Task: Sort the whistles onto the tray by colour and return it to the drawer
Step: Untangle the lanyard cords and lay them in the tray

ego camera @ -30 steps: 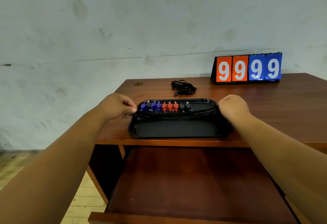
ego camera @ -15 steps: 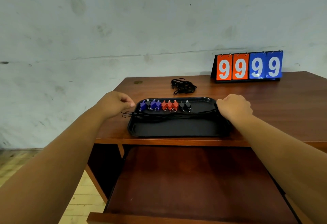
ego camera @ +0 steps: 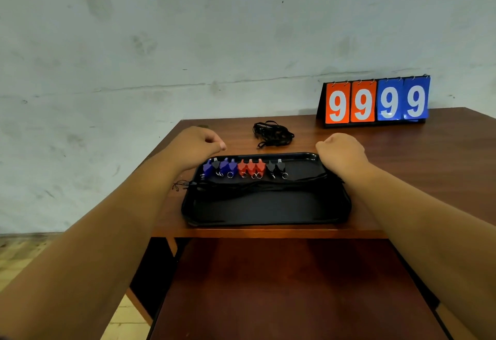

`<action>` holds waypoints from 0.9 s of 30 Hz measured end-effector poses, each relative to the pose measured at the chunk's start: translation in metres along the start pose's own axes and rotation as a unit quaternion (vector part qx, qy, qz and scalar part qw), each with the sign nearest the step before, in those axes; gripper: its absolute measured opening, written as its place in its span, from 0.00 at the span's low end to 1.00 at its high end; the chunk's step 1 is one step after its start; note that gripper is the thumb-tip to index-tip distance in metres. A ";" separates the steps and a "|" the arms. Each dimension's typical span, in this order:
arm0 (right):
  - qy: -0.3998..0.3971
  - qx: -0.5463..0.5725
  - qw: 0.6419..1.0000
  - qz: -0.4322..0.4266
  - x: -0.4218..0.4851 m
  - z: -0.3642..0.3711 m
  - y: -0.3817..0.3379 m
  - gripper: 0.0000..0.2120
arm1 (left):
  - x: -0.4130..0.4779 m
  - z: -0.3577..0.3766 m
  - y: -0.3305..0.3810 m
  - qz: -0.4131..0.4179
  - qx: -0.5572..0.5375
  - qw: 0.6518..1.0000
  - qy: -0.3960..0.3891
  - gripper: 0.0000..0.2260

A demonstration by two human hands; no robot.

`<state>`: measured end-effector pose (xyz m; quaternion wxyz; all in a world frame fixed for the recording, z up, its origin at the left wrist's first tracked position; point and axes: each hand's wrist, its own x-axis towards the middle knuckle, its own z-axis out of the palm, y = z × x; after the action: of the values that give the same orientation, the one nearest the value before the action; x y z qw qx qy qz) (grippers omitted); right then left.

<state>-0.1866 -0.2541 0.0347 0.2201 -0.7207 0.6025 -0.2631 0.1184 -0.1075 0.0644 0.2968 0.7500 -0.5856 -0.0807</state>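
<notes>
A black tray [ego camera: 268, 209] lies on the desk near its front edge. Along its far side stands a row of whistles: blue ones [ego camera: 228, 168] with one black among them at the left, red ones [ego camera: 251, 167] in the middle, black ones [ego camera: 276, 167] to the right. Their black cords [ego camera: 255, 186] stretch across the tray. My left hand [ego camera: 198, 142] hovers curled just beyond the tray's far left corner, nothing visible in it. My right hand [ego camera: 341, 151] is a closed fist over the far right corner; its fingers are hidden.
The open wooden drawer [ego camera: 281, 291] sits directly below the desk's front edge, under my forearms. A loose bundle of black cord [ego camera: 271, 134] lies behind the tray. A flip scoreboard [ego camera: 375, 100] showing 9s stands at the back right against the wall.
Both hands have risen off the tray's side edges and moved toward its far corners. The left hand has let go of the cord ends. The tray has not moved.
</notes>
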 end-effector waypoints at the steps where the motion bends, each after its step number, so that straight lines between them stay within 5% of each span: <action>1: 0.001 0.005 1.000 -0.005 0.002 0.000 -0.003 0.12 | 0.007 0.003 0.004 0.000 -0.004 1.000 -0.004 0.07; 19: -0.071 0.058 0.991 -0.102 0.068 0.051 -0.021 0.07 | 0.133 0.107 0.019 -0.032 0.059 0.995 -0.077 0.11; 27: -0.062 0.075 0.991 -0.092 0.080 0.057 -0.018 0.08 | 0.155 0.114 0.031 -0.050 0.115 0.990 -0.071 0.02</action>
<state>-0.1258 -0.3293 0.0117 0.2854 -0.7696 0.4970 -0.2817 0.0863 -0.2949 0.0237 0.1620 0.7996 -0.5725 -0.0811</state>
